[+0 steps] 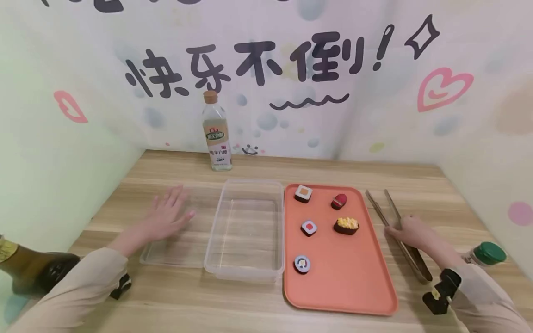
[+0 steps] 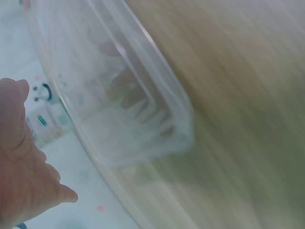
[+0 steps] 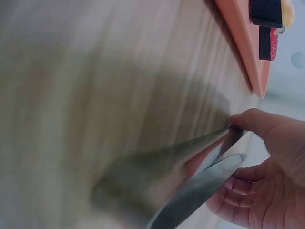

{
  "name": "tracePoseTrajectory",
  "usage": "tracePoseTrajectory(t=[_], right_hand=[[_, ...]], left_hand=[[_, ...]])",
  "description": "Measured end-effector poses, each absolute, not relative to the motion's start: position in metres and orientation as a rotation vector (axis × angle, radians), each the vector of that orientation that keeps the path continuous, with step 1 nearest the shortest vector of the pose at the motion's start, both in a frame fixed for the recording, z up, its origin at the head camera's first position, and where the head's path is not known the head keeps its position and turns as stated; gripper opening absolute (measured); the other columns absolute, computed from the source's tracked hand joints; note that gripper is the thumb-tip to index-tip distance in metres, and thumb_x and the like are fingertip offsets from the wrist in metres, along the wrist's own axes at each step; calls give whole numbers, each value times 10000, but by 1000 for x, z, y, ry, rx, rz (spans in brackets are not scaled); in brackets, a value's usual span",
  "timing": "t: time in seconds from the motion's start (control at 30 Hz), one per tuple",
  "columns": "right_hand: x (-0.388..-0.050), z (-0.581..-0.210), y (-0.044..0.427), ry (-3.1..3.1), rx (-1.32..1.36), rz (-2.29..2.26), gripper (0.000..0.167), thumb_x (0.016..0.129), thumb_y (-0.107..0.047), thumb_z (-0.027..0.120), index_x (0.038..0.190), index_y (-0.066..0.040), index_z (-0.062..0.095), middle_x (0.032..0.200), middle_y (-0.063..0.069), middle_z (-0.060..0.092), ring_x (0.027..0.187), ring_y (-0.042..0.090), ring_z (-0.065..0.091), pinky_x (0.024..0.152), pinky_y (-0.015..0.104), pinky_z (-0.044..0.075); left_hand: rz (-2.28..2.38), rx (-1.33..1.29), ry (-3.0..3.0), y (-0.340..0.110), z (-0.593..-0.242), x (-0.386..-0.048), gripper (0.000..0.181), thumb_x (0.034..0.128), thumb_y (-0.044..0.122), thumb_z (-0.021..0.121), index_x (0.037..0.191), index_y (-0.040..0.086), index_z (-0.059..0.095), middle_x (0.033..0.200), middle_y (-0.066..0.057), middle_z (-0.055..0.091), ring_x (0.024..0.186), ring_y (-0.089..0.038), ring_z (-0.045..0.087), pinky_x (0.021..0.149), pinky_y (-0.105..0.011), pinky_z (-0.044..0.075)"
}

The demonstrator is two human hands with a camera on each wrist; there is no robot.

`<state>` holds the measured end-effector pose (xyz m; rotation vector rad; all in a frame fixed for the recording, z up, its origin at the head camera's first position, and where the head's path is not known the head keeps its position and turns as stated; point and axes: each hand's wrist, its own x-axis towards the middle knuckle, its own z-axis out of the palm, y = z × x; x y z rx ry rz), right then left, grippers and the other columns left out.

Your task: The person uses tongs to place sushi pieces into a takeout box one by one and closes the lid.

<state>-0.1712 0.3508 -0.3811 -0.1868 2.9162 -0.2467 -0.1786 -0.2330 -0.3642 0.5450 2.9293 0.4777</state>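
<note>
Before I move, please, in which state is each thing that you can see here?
Box: uncovered, upright.
Lid: off, lying flat.
Left hand: fingers straight, over the lid.
Tongs: arms apart, held.
Right hand: gripping the tongs.
Sushi: five separate pieces.
Tray: lying flat under them.
Clear bottle: upright, capped, partly filled.
Jar: capped.
Dark bottle: partly out of frame, fill unclear.

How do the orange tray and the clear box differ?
The orange tray is opaque; the clear box is see-through. The tray is shallow, while the box has taller walls. The tray holds five sushi pieces; the box holds none. Both have rounded corners and rest on the table.
</note>
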Motion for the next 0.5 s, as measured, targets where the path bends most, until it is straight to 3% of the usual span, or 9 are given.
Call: tracePoseTrajectory(t=[0.07,0.13,0.37,0.5], right_hand=[[-173,-380,349,2925,-244,-233,406,877,-230,542,552,-102,333,551,15,331,498,137,319,498,278,320],[-175,-378,347,2936,-290,-217,380,854,-194,558,549,-94,355,554,10,348,501,137,330,484,279,319],[-187,-357,337,2939,-360,-261,292,849,-168,590,715,58,462,601,52,416,525,151,382,467,269,323],[-194,-341,322,2964,-408,-254,292,848,-216,595,842,54,485,628,44,459,537,139,409,473,261,333]], left_hand=[[500,567,2924,-226,-363,-180,697,971,441,313,1465,42,24,1503,-264,-46,1346,-513,-31,1040,-703,-32],[548,599,2927,-218,-363,-182,677,972,421,327,1462,35,65,1505,-266,-4,1351,-508,5,1052,-695,0],[935,626,2753,-187,-359,-189,628,987,354,330,1460,20,86,1523,-225,-7,1389,-430,27,1124,-588,70],[1094,620,2646,-175,-357,-193,653,987,333,349,1446,-28,59,1506,-266,30,1368,-454,111,1125,-566,119]])
